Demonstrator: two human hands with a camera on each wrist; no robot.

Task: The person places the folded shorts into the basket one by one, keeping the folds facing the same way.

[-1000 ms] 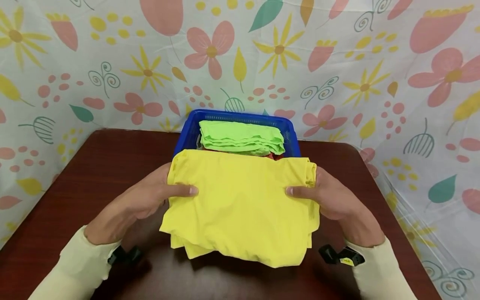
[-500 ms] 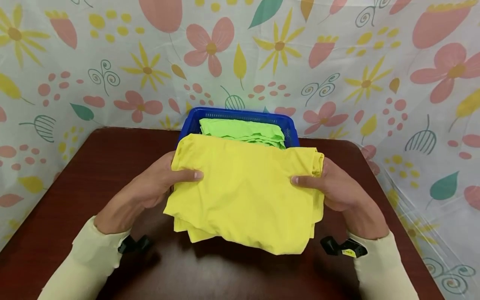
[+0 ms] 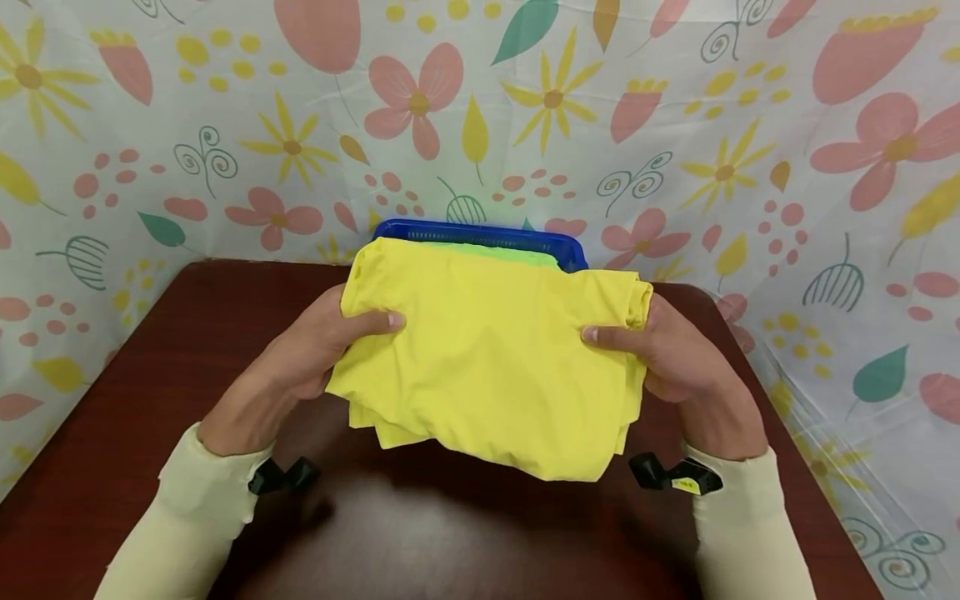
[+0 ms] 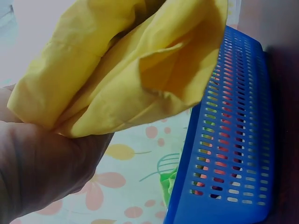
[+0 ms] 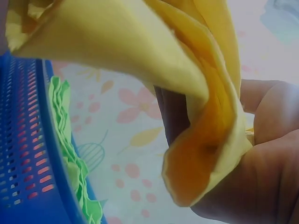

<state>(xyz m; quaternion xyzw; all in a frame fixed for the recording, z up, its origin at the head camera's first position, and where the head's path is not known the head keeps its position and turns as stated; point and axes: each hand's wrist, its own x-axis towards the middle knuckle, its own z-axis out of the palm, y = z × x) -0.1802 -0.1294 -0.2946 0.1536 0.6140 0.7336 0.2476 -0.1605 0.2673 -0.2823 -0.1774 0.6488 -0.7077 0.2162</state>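
Both hands hold up a folded yellow cloth [image 3: 487, 358], likely a garment, by its two sides. My left hand [image 3: 326, 337] grips the left edge, thumb on the front face and fingers hidden behind. On the opposite edge my right hand [image 3: 671, 350] grips it the same way. Layered folds of the yellow cloth [image 4: 121, 88] show in the left wrist view. Behind it stands a blue plastic basket [image 3: 480, 232], mostly covered in the head view. A folded light green cloth [image 5: 70, 154] lies in the basket, its upper edge near the rim.
The basket stands at the back of a dark brown table [image 3: 202, 358], close to a flower-printed curtain [image 3: 480, 108]. Red cloth shows through slots in the basket's side [image 4: 229, 135]. Small black devices are strapped to the left wrist [image 3: 283, 477] and right wrist [image 3: 675, 475].
Both hands have lifted the yellow cloth upward and forward, toward the basket. It now hides most of the green cloth and the basket's front.
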